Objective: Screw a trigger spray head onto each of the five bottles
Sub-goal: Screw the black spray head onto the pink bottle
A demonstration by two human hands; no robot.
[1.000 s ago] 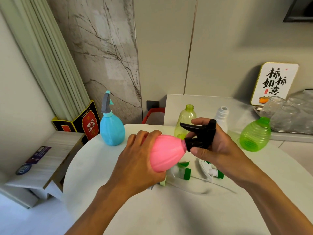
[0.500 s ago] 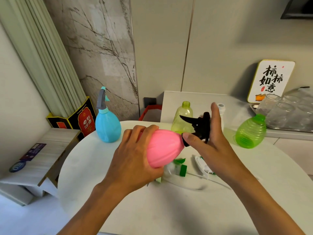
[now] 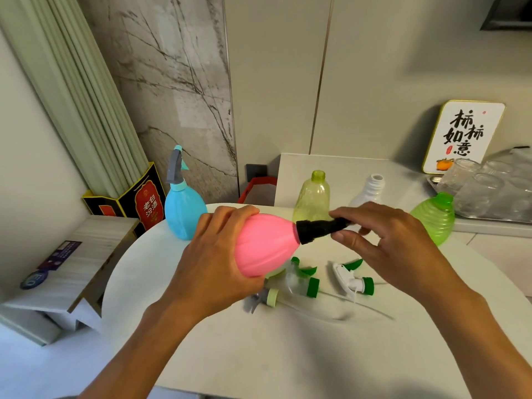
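My left hand (image 3: 213,263) grips a pink bottle (image 3: 264,246), held on its side above the round white table (image 3: 259,355). A black trigger spray head (image 3: 319,230) sits on the bottle's neck, pinched by the fingertips of my right hand (image 3: 383,243). A blue bottle (image 3: 184,214) with a grey spray head stands at the back left. Behind my hands stand a yellow-green bottle (image 3: 313,197), a white bottle (image 3: 371,191) and a round green bottle (image 3: 434,220), all without heads. Loose spray heads with green collars (image 3: 312,286) (image 3: 354,280) lie on the table under the pink bottle.
A tray of upturned glasses (image 3: 489,191) and a framed sign (image 3: 463,136) sit on a counter at the back right. A low wooden stand (image 3: 66,272) and a black-and-yellow box (image 3: 135,200) are to the left of the table.
My right hand has shifted its grip on the black spray head, from an open palm beside it to fingertips pinching it. The head has turned on the pink bottle's neck.
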